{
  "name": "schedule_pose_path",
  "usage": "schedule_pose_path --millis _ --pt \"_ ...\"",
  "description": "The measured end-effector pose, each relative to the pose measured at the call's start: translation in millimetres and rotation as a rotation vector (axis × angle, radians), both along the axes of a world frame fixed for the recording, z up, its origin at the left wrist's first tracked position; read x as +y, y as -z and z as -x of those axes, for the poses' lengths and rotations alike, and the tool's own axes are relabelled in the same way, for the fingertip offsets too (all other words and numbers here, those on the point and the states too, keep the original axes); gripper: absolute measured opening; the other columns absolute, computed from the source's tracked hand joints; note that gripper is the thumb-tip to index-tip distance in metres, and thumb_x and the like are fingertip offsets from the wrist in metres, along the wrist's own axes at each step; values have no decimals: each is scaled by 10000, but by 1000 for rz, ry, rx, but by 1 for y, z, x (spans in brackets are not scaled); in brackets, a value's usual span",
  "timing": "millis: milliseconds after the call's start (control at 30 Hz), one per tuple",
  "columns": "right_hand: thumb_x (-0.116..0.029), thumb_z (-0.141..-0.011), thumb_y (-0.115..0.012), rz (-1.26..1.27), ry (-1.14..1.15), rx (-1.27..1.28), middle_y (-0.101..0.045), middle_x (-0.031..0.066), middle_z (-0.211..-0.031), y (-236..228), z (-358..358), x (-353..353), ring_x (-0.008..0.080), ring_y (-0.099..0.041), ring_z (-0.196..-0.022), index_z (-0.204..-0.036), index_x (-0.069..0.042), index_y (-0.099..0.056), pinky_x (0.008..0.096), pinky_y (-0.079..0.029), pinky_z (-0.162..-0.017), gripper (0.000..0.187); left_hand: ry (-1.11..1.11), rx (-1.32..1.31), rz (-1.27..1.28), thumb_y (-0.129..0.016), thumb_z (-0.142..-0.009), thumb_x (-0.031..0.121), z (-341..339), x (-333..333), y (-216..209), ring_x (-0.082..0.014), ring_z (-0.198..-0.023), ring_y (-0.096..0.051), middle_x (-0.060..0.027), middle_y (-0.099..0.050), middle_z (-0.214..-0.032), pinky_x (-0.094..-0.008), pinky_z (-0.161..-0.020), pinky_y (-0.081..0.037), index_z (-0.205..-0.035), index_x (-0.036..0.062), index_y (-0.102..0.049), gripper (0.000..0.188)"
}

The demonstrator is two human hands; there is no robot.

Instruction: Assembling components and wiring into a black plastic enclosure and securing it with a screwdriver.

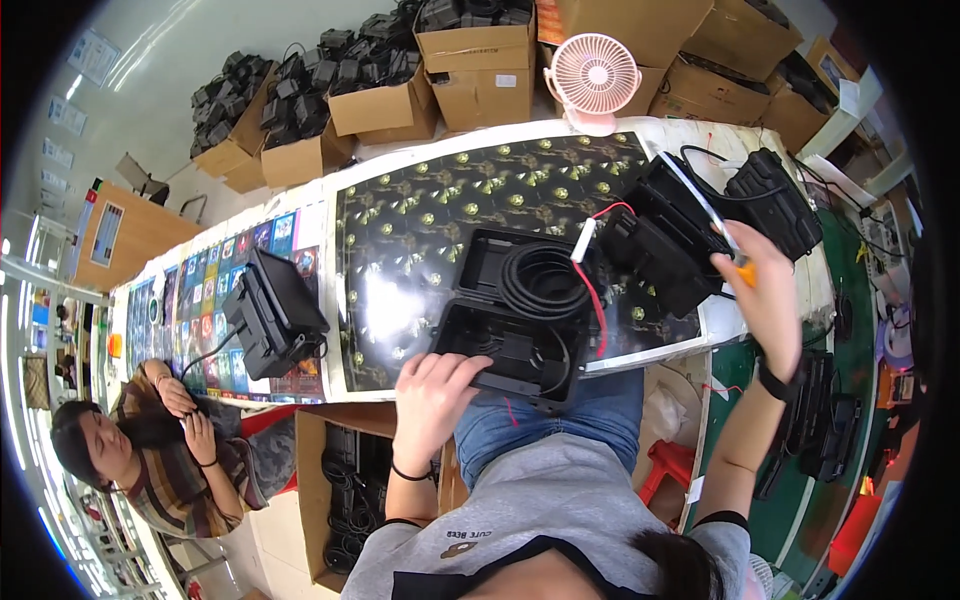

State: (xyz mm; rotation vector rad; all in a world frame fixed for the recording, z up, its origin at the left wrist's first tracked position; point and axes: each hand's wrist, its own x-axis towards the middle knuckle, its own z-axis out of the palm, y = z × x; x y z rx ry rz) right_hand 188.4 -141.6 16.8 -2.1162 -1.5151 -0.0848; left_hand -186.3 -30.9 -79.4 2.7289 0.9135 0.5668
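An open black plastic case (pixel 480 270) lies in front of me at the table's near edge, with a coil of black cable (pixel 543 282) in its upper half. My left hand (pixel 432 395) grips its near left corner, thumb over the rim. A red wire (pixel 597 310) and a white connector (pixel 584 240) trail beside the coil. To the right, my right hand (pixel 765 280) is closed round the orange part of a long, thin whitish rod (pixel 695 190); its exact kind is unclear. The rod reaches over more black cases (pixel 665 235) on the right.
Another black case (pixel 270 320) with a cable stands on the left, near a seated person (pixel 160 450). A pink fan (pixel 595 80) is at the table's far edge. Cardboard boxes (pixel 380 108) of black parts line the back. An open carton (pixel 312 500) sits below, left of my legs.
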Motion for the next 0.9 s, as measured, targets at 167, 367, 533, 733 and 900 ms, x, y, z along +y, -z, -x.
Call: schedule_pose_path --millis 167,367,533,733,900 --pt "-266 -875 -727 154 213 79 -687 199 -832 52 12 10 371 -674 -754 -1054 -57 -720 391 -511 -639 275 -173 -62 -94 -774 -645 134 39 2 8 -195 -808 -615 16 -647 -868 -365 -813 -459 -1004 171 -698 368" --pt "-307 -865 -729 365 295 -41 -665 202 -766 36 34 -9 399 -633 -706 -967 -42 -730 440 -492 -618 284 -364 -106 -156 -814 -669 164 37 0 27 -203 -795 -607 17 -649 -864 -400 -883 -452 -1021 166 -689 373" --pt "-98 -858 -717 -242 91 102 -708 133 -1052 63 71 11 263 -671 -862 -1062 3 -703 348 -519 -764 228 -311 -102 -180 -820 -639 134 30 1 28 -211 -801 -607 13 -655 -874 -445 -892 -453 -1003 159 -691 387" --pt "-46 -826 -728 -245 -44 840 -665 10 -1063 106 121 53 49 -432 -651 -1257 -33 -644 194 -393 -644 439 -157 -74 -330 -652 -733 128 22 -9 34 -114 -719 -552 67 -641 -887 -389 -928 -424 -1040 213 -717 325" --pt "-203 -607 -899 -252 -385 622 -600 65 -1298 96 122 75 107 -546 -803 -1227 -52 -653 242 -442 -698 684 -90 -95 -273 -659 -729 129 17 -11 38 -117 -755 -558 60 -640 -924 -395 -941 -426 -1062 217 -714 349"
